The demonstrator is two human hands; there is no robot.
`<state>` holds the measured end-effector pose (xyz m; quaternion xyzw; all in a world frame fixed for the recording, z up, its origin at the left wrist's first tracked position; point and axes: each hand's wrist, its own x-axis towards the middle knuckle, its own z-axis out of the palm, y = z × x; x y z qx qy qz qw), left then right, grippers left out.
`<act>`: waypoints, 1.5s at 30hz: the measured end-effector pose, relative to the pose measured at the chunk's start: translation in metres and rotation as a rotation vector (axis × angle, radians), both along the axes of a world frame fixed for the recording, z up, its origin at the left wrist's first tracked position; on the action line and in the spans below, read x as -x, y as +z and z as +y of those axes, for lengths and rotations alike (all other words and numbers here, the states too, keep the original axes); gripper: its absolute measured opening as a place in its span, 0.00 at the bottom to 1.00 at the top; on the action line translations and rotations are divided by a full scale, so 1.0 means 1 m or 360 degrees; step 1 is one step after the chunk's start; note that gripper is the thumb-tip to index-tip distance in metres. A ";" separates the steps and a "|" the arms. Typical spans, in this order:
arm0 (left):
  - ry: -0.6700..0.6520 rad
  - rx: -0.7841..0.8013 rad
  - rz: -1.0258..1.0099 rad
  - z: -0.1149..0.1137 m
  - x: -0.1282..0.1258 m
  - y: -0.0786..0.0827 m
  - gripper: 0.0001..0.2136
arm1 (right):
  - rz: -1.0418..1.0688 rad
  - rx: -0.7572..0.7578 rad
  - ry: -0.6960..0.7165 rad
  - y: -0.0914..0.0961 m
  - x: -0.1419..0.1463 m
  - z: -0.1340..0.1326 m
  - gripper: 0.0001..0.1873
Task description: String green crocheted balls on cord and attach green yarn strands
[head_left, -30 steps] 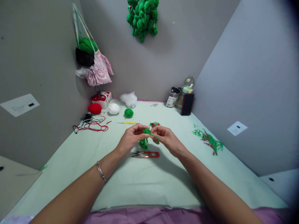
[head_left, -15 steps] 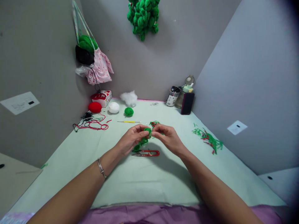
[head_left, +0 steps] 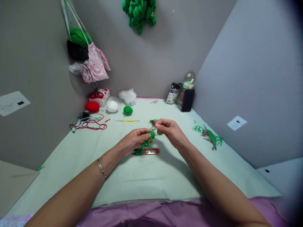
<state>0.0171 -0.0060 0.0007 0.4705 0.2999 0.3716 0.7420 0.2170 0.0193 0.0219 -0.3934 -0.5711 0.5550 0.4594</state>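
My left hand [head_left: 135,140] pinches a small green crocheted piece [head_left: 151,135] between thumb and fingers. Green yarn loops [head_left: 147,143] dangle below it. Up and to the right, my right hand [head_left: 170,130] has its thumb and fingertips pressed together; whatever they grip is too small to make out. A thin green strand shows between the two hands. Under the hanging loops lie red-handled thread snips [head_left: 151,151], their blades partly covered by green yarn. Behind my right fingertips sits a small tangle of green and red yarn [head_left: 153,121].
At the back left are red [head_left: 92,107], white [head_left: 112,107] and green yarn balls [head_left: 128,110], white stuffing [head_left: 128,96] and a yellow-handled crochet hook [head_left: 128,120]. A phone [head_left: 188,100] leans at the back right. Yarn scraps [head_left: 209,136] lie right. Walls enclose the table.
My right hand has moved up and away from the green piece, which stays in my left hand. The whole view has shifted slightly.
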 end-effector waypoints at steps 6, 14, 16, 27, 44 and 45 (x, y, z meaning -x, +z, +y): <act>-0.0002 -0.0027 -0.0015 0.001 0.000 -0.001 0.16 | 0.0091 0.0199 0.0103 0.003 -0.004 0.002 0.19; -0.0029 -0.0060 0.0028 0.003 0.001 -0.005 0.16 | -0.0104 0.0012 0.0124 0.000 0.007 -0.006 0.05; -0.0041 -0.0053 0.0004 0.006 0.001 -0.007 0.16 | -0.0010 0.0108 0.0002 -0.002 0.013 -0.006 0.04; 0.0051 -0.0025 -0.0077 0.010 -0.001 -0.012 0.16 | 0.0195 0.0299 -0.0151 -0.009 0.022 -0.003 0.05; -0.0010 -0.0035 -0.0052 0.010 0.002 -0.006 0.16 | -0.0035 0.0088 0.0069 -0.009 0.018 -0.007 0.13; -0.0020 -0.0032 -0.0038 0.010 0.002 -0.008 0.16 | -0.0013 0.0117 0.0070 -0.010 0.018 -0.006 0.12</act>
